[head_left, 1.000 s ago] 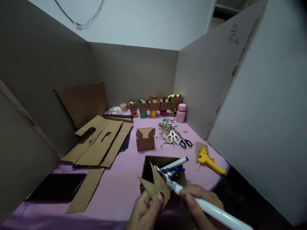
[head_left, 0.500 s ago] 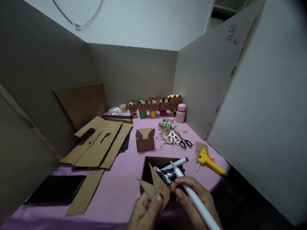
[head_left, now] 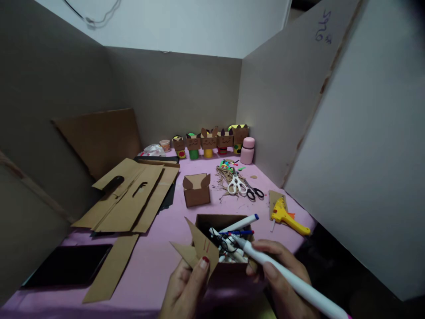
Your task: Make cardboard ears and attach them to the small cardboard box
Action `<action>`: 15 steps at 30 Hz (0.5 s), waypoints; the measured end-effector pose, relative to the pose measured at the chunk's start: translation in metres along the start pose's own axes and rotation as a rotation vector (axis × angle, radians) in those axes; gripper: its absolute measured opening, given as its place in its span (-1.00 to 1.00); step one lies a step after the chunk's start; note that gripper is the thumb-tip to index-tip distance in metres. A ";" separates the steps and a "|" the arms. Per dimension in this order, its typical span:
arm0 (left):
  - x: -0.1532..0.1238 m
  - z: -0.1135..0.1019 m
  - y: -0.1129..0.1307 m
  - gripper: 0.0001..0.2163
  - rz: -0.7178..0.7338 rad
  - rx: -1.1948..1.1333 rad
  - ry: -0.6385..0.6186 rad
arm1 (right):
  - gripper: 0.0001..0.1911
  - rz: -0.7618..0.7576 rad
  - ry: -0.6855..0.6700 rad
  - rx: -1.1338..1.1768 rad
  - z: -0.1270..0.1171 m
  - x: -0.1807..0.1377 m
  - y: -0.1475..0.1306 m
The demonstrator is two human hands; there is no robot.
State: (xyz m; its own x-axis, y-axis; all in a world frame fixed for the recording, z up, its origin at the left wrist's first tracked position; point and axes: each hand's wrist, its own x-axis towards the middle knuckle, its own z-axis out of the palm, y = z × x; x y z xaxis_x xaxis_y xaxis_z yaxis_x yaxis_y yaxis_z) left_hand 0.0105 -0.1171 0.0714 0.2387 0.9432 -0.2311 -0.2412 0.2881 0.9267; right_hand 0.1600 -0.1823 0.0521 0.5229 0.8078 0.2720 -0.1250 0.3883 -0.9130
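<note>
My left hand (head_left: 186, 285) pinches a folded piece of brown cardboard (head_left: 202, 241) with pointed ends and short red lines drawn on it. Between the fingers of my right hand (head_left: 282, 274) is a thick white marker (head_left: 294, 277), its tip pointing up and left over an open cardboard box (head_left: 219, 218). Inside that box lie white markers, a blue pen (head_left: 244, 232) and a dark tangled cord or band. Beyond it stands a small cardboard box with two ear-shaped flaps (head_left: 197, 195).
Flat cardboard sheets (head_left: 133, 195) and a black tablet-like slab (head_left: 68, 266) lie left. Scissors (head_left: 237, 185) rest beside cardboard scraps. A yellow glue gun (head_left: 287, 219) lies right. Several cardboard animal-head figures (head_left: 209, 141) and a pink bottle (head_left: 247, 150) stand at the back.
The cardboard piece in my left hand has moved left, away from the marker tip. My right hand has shifted right and tilted the marker flatter. The view has shifted slightly.
</note>
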 end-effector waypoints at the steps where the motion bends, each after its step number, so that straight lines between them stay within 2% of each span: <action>1: 0.001 0.000 -0.001 -0.75 -0.009 0.008 0.001 | -0.76 0.036 0.018 0.028 0.002 0.000 -0.001; 4: 0.005 -0.001 0.003 -0.75 0.053 0.115 0.017 | -0.76 0.108 0.074 0.091 0.001 0.002 0.000; 7: 0.010 -0.004 0.012 -0.72 0.153 0.272 -0.050 | -0.75 0.128 0.117 0.087 -0.007 0.006 0.001; 9: 0.014 -0.007 0.018 -0.71 0.225 0.385 -0.100 | -0.77 0.108 0.109 0.077 -0.013 0.007 0.002; 15: 0.030 -0.015 0.029 -0.78 0.414 0.770 -0.138 | -0.81 0.025 0.088 0.079 -0.021 0.010 0.006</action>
State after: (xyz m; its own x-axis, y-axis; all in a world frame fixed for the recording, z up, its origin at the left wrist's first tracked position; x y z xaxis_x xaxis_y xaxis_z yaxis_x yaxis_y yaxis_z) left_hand -0.0032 -0.0781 0.0869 0.3962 0.9043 0.1590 0.3547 -0.3105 0.8819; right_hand 0.1824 -0.1812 0.0425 0.5906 0.7769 0.2183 -0.2035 0.4052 -0.8913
